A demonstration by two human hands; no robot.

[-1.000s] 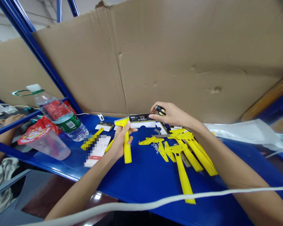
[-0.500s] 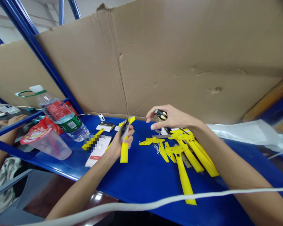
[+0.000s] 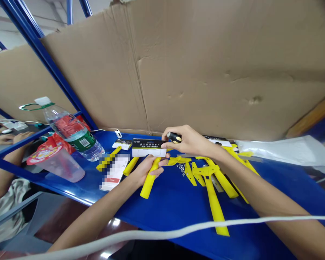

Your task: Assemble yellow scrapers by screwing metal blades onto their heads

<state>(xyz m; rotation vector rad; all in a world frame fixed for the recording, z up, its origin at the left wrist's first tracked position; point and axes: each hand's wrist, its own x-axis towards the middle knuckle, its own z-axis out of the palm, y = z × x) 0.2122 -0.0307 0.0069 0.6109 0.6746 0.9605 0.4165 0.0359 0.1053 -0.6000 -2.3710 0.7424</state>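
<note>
two hands over a blue worktop (image 3: 173, 206), clock directions taken from the left hand as hub; we see the left hand (image 3: 151, 168) wrapped round a yellow handle (image 3: 148, 187), which slants from 1 o'clock down to 7 o'clock; we judge that this slant offers its upper end steadily to the other hand; the printed card (image 3: 148, 148), black above and white below, stands at 12 o'clock across that upper end, hiding it, so we cannot tell whether the card encloses it or merely lies in front; the right hand (image 3: 184, 139), at 2 o'clock, pinches the card's right end, probably to keep it level, and also carries a dark-handled tool (image 3: 174, 137) tucked against the fingers, presumably to save laying it down; at 3 o'clock we note flat yellow plates (image 3: 190, 175) beside small pale parts (image 3: 181, 169), loosely grouped, it seems, for easy picking; at 4 o'clock a t-headed yellow handle (image 3: 215, 198) lies with its head away from the person and its grip end towards the near edge, which we take to be convenient for lifting; at 10 o'clock lie further cards (image 3: 122, 144); at 9 o'clock a phone (image 3: 115, 177), partly blurred out, rests face up, perhaps so that its screen can be read; beyond it, a plastic cup (image 3: 61, 166) and, towards 10 o'clock, a water bottle (image 3: 76, 131) stand well apart from the loose parts, likely to leave the hands room
</note>
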